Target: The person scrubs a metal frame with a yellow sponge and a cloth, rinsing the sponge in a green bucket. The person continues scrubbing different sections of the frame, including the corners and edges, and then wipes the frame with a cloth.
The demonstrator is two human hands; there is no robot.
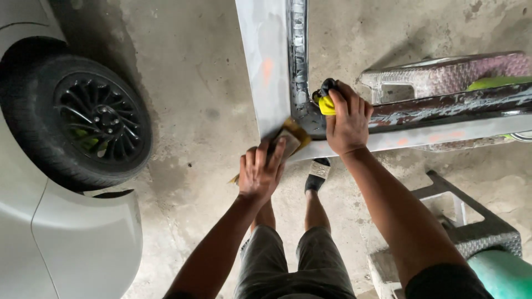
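While the black car wheel [100, 119] sat off left, the left hand [260, 171] pressed a tan sanding block [291, 138] flat-fingered against the grey, sanded car body panel [266, 66]; just right, the right hand [346, 122] gripped a yellow sponge [326, 103] on that panel's corner.

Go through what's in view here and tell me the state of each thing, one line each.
Grey body panel: propped up off the floor, surface dull and patchy, wet along the seam.
Sanding block: pressed to the panel's corner under the left hand.
Yellow cloth: bunched in the right hand, held against the panel.
Car wheel: mounted, resting on the concrete floor.
Plastic stool: lying on its side behind the panel.
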